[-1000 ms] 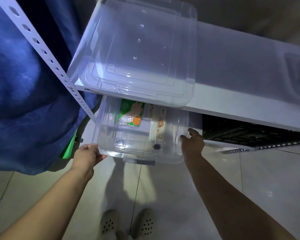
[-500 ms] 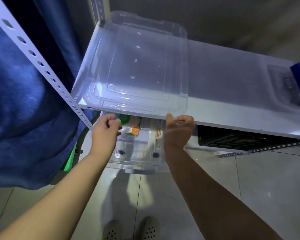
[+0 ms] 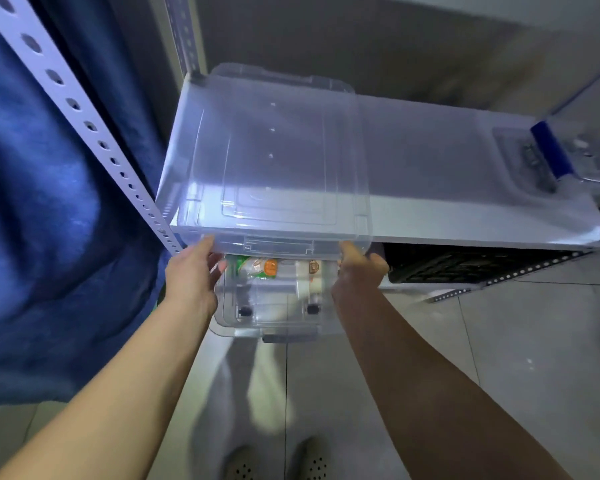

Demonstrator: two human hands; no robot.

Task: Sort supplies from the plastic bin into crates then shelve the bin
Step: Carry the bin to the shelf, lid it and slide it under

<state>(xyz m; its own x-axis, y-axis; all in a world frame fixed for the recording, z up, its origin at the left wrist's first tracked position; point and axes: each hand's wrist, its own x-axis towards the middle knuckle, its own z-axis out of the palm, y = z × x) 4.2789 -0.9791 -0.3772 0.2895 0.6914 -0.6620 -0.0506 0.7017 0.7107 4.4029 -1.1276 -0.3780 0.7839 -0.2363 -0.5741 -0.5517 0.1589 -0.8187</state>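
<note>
Your left hand (image 3: 194, 275) cups the front left edge of the clear, lidded rectangular plastic bin (image 3: 271, 161), fingers curled under its rim. The bin sits at the left end of the white metal shelf (image 3: 465, 209), see-through and empty-looking. Your right hand (image 3: 355, 271) grips its front right edge. Below sits 1 second clear bin (image 3: 274, 299) holding packets, with a black crate (image 3: 458, 265) to its right.

Clear bin (image 3: 271, 161) on white shelf (image 3: 465, 209). White upright (image 3: 84, 116) with punched holes. Blue curtain (image 3: 42, 220). Black latticed crate (image 3: 465, 265). Green-and-orange packet (image 3: 257, 266).
</note>
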